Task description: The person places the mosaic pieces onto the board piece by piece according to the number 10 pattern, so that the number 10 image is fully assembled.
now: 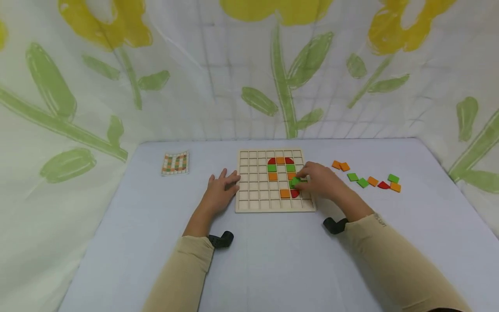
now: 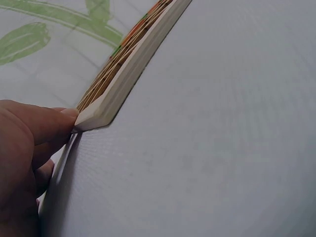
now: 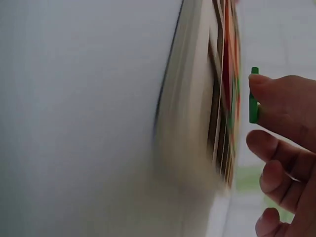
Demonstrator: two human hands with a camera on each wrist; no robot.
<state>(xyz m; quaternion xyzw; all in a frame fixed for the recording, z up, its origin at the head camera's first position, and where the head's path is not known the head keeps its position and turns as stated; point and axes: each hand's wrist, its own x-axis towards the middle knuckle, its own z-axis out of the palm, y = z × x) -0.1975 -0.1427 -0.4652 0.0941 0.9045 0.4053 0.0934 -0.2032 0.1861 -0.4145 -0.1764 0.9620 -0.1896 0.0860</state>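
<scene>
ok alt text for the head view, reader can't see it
A person's right hand pinches a green tile over a pale gridded board partly filled with red, orange and green pieces, while the left hand touches the board's left edge. Loose pieces lie to its right, a small patterned sheet to its left.

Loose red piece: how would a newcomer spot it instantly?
On the table, right of the grid board, lies a scatter of pieces. Among them, the red piece sits between two orange squares. It alone there is red, with a curved edge.

From above, the head view is looking forward and down over the gridded board (image 1: 253,186). Both wrist views, close and low, are catching it edge-on.
</scene>
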